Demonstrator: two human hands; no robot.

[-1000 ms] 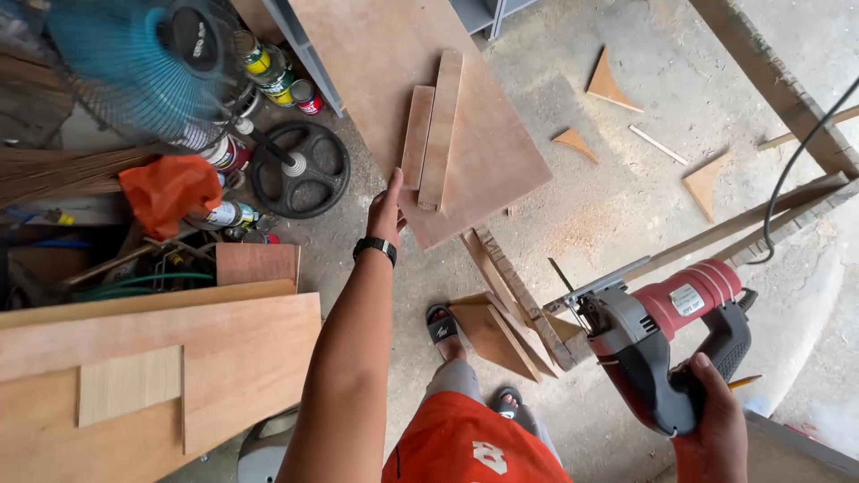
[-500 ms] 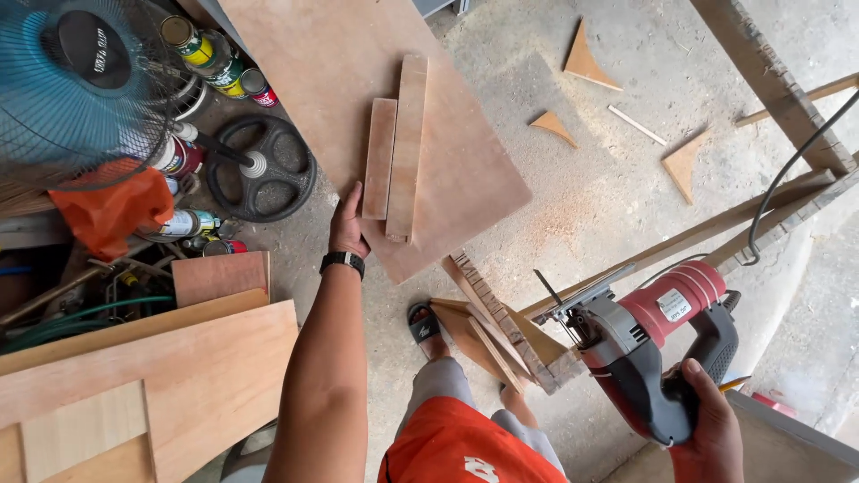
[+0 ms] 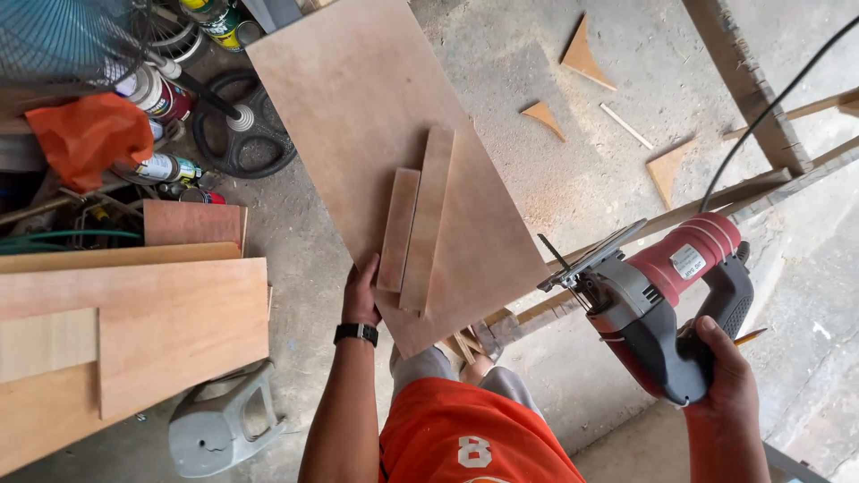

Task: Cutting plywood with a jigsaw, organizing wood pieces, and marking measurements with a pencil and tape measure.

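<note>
My left hand (image 3: 361,293), with a black watch on the wrist, grips the near edge of a large plywood sheet (image 3: 358,116) that slopes away from me. Two narrow wooden strips (image 3: 416,233) lie side by side on the sheet, just right of that hand. My right hand (image 3: 727,368) holds a red and grey jigsaw (image 3: 662,291) by its handle, out to the right of the sheet, blade pointing left and up in the air. A black cord (image 3: 761,116) runs from the saw to the upper right.
Stacked plywood boards (image 3: 134,322) lie at the left, a grey plastic stool (image 3: 224,429) tipped below them. A fan base (image 3: 240,121), spray cans (image 3: 165,165) and orange cloth (image 3: 85,134) crowd the upper left. Triangular offcuts (image 3: 586,54) litter the dusty concrete. A timber frame (image 3: 743,76) stands right.
The plywood sheet has come closer to me and my left hand has slid down along its edge. The jigsaw has stayed raised at my right.
</note>
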